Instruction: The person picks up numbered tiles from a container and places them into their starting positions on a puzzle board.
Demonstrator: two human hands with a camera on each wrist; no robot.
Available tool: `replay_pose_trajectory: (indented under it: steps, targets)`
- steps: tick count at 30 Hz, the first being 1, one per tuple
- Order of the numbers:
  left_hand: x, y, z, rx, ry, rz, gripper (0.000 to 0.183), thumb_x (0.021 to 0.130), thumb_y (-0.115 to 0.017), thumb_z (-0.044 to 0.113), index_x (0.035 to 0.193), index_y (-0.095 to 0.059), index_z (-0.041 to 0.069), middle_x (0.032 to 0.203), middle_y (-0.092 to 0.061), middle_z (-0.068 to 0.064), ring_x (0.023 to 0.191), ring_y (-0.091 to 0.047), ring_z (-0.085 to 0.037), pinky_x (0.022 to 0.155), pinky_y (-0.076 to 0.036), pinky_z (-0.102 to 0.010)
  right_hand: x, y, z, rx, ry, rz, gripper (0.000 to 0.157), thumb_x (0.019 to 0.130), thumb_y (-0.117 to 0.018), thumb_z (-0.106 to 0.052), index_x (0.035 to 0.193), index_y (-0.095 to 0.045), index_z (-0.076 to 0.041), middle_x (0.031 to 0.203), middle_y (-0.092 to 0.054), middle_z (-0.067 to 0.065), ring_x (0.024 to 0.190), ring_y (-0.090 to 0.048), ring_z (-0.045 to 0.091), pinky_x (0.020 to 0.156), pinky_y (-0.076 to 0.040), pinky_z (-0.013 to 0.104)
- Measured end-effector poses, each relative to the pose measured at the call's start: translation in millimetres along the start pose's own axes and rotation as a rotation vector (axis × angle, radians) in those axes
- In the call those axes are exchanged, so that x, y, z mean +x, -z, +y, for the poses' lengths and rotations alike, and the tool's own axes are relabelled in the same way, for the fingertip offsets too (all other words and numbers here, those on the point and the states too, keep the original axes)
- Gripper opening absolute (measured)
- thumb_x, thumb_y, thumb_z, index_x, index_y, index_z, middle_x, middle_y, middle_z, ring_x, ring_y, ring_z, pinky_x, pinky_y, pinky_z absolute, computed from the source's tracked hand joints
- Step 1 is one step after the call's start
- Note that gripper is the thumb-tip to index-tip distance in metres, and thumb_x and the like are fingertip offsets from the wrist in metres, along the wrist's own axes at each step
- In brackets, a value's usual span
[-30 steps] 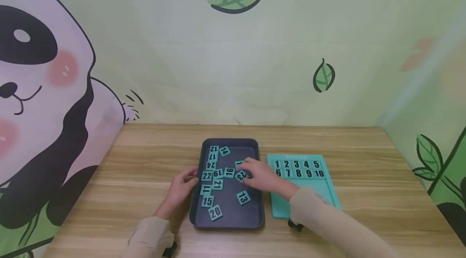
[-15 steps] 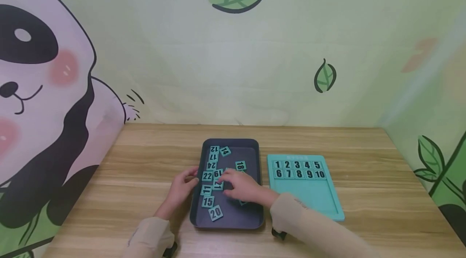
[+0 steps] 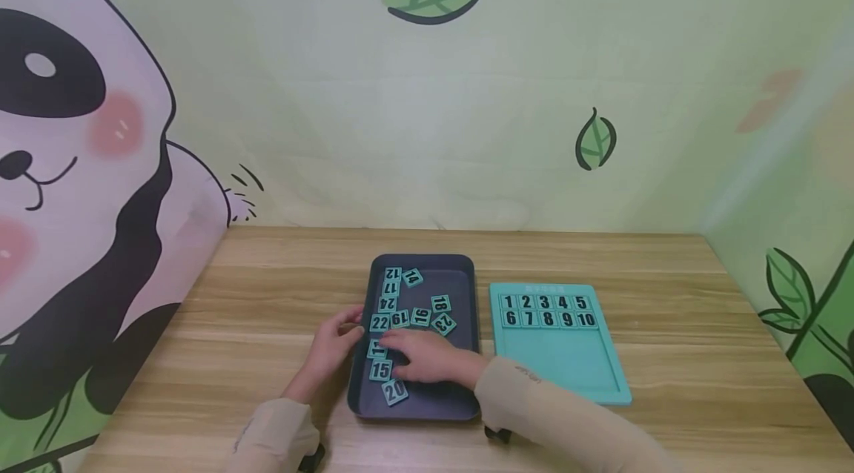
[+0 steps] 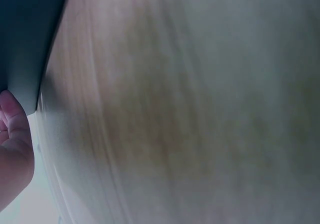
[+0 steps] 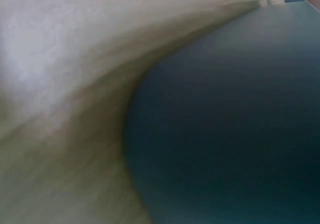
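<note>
Right hand [image 3: 427, 358] has shifted nearer the person, over square turquoise numbered tiles [image 3: 395, 391] in a dark rectangular tray [image 3: 443, 405]; whether it pinches one, I can't tell. Left hand [image 3: 332, 347] rests, relaxed, against the tray. Careless dragging could scatter tiles.

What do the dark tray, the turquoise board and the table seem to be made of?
Tray: probably plastic, fairly matte, judging by its even dark colour and smooth rounded corners.
Board: likely plastic too, with one uniform colour and a raised rim.
Table: wood or wood-look laminate; grain streaks show, but cannot settle which.
</note>
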State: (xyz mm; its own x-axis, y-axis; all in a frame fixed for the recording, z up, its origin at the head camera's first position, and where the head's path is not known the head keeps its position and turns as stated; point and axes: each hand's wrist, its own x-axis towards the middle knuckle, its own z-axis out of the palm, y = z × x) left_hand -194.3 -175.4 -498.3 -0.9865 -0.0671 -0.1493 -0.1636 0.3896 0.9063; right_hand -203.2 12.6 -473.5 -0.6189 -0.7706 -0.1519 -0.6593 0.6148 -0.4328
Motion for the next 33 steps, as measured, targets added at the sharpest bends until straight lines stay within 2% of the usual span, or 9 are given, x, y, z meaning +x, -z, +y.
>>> replay_pose_trajectory:
  steps: [6,10,17,23,29,33]
  targets:
    - [-0.5,-0.2,-0.3,0.003,-0.010,0.004,0.038,0.086,-0.049,0.008,0.124,-0.049,0.008,0.116,-0.052,-0.014,0.106,-0.053,-0.030,0.083,-0.049,-0.038,0,-1.6,-5,0.004,-0.026,-0.039,0.050,0.083,-0.057,-0.030,0.131,-0.043,-0.020,0.136,-0.041,0.001,0.124,-0.040,0.018,0.099,-0.037,0.036]
    - [-0.4,-0.4,0.0,0.005,-0.008,0.005,0.038,0.086,-0.049,0.008,0.124,-0.049,0.008,0.116,-0.053,-0.013,0.106,-0.053,-0.030,0.083,-0.049,-0.038,0,-3.2,-5,0.015,-0.045,-0.033,0.048,0.084,-0.056,-0.029,0.129,-0.045,-0.020,0.135,-0.043,0.002,0.122,-0.042,0.017,0.098,-0.038,0.035]
    - [-0.1,-0.3,-0.7,0.003,-0.019,0.002,0.038,0.086,-0.049,0.007,0.124,-0.049,0.007,0.115,-0.053,-0.015,0.104,-0.053,-0.030,0.081,-0.049,-0.036,-2,-5.3,-5,0.037,-0.046,0.014,0.042,0.084,-0.056,-0.028,0.125,-0.049,-0.020,0.124,-0.050,0.002,0.111,-0.050,0.014,0.090,-0.044,0.031]
    - [-0.2,0.3,0.0,0.003,-0.005,-0.005,0.038,0.086,-0.049,0.007,0.124,-0.049,0.008,0.116,-0.053,-0.014,0.104,-0.053,-0.029,0.082,-0.049,-0.036,0,-10.4,-7,0.104,-0.089,0.049,0.039,0.083,-0.057,-0.025,0.122,-0.052,-0.019,0.118,-0.053,0.000,0.104,-0.052,0.011,0.087,-0.045,0.027]
    - [-0.4,0.7,1.6,0.007,0.002,-0.011,0.039,0.086,-0.048,0.008,0.125,-0.048,0.008,0.117,-0.052,-0.014,0.105,-0.053,-0.028,0.083,-0.049,-0.037,8,-15.3,-11,0.117,-0.137,0.125,0.040,0.079,-0.061,-0.021,0.118,-0.055,-0.015,0.103,-0.058,-0.001,0.086,-0.053,0.007,0.073,-0.046,0.021]
    - [-0.3,0.7,1.1,0.009,0.002,-0.013,0.039,0.086,-0.048,0.008,0.125,-0.048,0.008,0.117,-0.052,-0.014,0.105,-0.053,-0.028,0.083,-0.049,-0.037,13,-17.8,-14,0.100,-0.166,0.154,0.040,0.077,-0.063,-0.018,0.116,-0.056,-0.014,0.102,-0.058,0.001,0.084,-0.053,0.009,0.070,-0.047,0.022]
